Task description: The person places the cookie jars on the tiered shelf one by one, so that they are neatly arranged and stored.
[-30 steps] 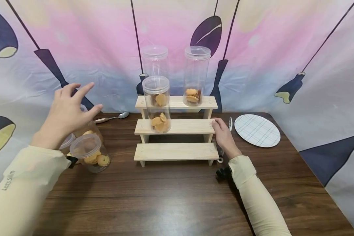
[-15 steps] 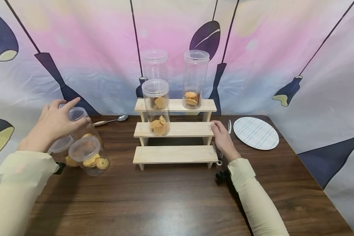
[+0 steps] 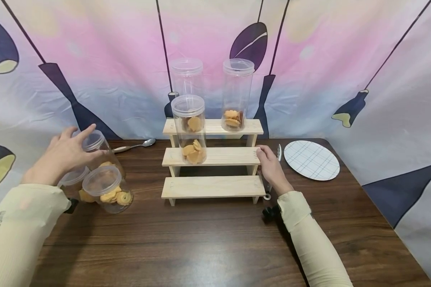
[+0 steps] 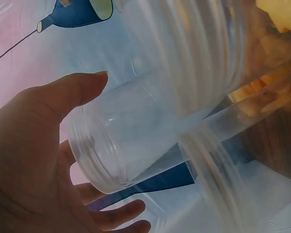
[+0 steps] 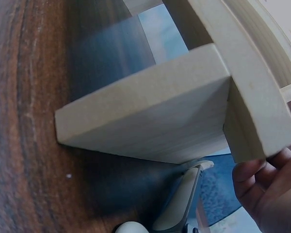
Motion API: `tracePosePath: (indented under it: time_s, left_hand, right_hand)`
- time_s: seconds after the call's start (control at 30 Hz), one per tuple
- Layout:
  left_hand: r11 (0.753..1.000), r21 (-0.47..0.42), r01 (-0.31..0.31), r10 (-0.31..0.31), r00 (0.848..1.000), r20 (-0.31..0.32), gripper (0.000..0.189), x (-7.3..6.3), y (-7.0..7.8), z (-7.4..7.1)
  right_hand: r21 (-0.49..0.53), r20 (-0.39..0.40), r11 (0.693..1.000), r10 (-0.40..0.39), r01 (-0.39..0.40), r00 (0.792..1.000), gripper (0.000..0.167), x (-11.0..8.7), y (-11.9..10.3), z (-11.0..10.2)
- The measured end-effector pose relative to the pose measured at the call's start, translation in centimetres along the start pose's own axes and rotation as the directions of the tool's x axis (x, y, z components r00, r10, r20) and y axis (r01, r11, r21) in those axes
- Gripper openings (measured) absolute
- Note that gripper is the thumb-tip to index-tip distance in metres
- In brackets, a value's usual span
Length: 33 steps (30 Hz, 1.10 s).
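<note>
My left hand [image 3: 66, 153] reaches round the top of the rear clear cookie jar [image 3: 112, 158], thumb on the near side and fingers on the far side. The left wrist view shows this jar's lid [image 4: 94, 150] between my thumb [image 4: 85, 87] and fingers. Two shorter jars stand close in front, one [image 3: 109, 189] with ring cookies, the other [image 3: 72, 183] partly under my wrist. My right hand [image 3: 272, 166] holds the right end of the wooden three-step stand [image 3: 215, 185] at its middle step, fingertips at the board's end in the right wrist view.
A clear jar [image 3: 188, 123] stands on the middle step; two taller ones, including the right jar [image 3: 237, 95], stand on the top step. A spoon [image 3: 134, 146] lies behind on the left. A checked plate [image 3: 311, 160] and tongs [image 3: 279, 152] lie right of the stand.
My left hand has come down and left from above the jars to the rear jar's lid. The right hand keeps its hold on the stand.
</note>
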State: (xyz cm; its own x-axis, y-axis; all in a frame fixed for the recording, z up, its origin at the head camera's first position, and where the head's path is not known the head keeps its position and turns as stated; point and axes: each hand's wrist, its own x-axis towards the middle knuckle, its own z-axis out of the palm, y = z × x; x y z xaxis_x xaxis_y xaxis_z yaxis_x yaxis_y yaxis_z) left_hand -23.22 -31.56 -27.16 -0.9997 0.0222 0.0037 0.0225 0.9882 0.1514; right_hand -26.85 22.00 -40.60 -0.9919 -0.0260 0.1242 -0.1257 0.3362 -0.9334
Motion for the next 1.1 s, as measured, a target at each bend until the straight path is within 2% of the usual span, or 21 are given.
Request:
tracePosePath:
  time_s: [0.2,0.87,1.1]
  left_hand:
    - [1.0,-0.007,-0.003,0.003,1.0,0.009,0.098,0.1,-0.1,0.3]
    - [0.994,-0.108,-0.005,0.001,0.999,-0.037,0.096,0.0,0.2,1.0]
    - [0.992,-0.123,-0.009,0.002,0.999,-0.054,0.095,0.1,0.1,1.2]
  right_hand:
    - [0.0,0.003,1.0,-0.006,0.006,1.0,0.05,0.1,0.0,0.0]
    - [0.003,0.019,1.0,0.006,-0.006,1.0,0.054,0.1,0.1,0.0]
    - [0.005,-0.001,1.0,0.009,-0.009,1.0,0.053,0.1,0.0,0.0]
